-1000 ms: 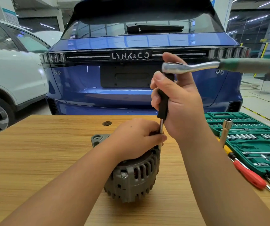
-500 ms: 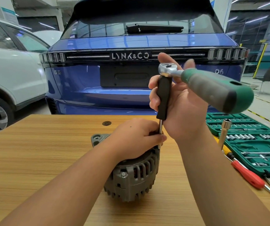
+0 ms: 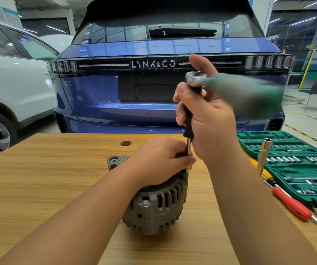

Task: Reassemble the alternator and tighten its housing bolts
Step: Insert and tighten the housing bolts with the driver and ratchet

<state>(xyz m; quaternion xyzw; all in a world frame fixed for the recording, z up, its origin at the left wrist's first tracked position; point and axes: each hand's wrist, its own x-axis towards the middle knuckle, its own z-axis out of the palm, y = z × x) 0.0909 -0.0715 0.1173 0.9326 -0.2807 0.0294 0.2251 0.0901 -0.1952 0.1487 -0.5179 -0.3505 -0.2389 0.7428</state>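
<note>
**Ratchet on the alternator, both hands busy**

Far left of the alternator, off the table, a white car point(image 3: 10, 88) is parked, with a blue car point(image 3: 163, 104) directly behind the table's far edge, its tailgate reading LYNK&CO.

The wooden table point(image 3: 39, 188) carries everything else. A small dark round cap point(image 3: 125, 143) sits in the tabletop just beyond the alternator.

The grey alternator point(image 3: 153, 207) stands on the table near its middle, vented housing facing me, 1 bolt head point(image 3: 145, 203) showing on its near side. The left hand point(image 3: 161, 163) lies over the top of the alternator, fingers curled, pinching the thin steel shaft of the extension bar point(image 3: 188, 148) right where it meets the housing.

Straight above the alternator's right edge, the right hand point(image 3: 207, 119) is wrapped around the extension bar's black grip, thumb up against the chrome head of the ratchet point(image 3: 195, 78). The ratchet's green handle sticks out to the right, blurred.

Right of the alternator, a green socket case point(image 3: 287, 161) lies open on the table. A long socket point(image 3: 265, 155) stands tilted at its near-left edge, and a red-handled screwdriver point(image 3: 291, 205) lies along the case's front.
</note>
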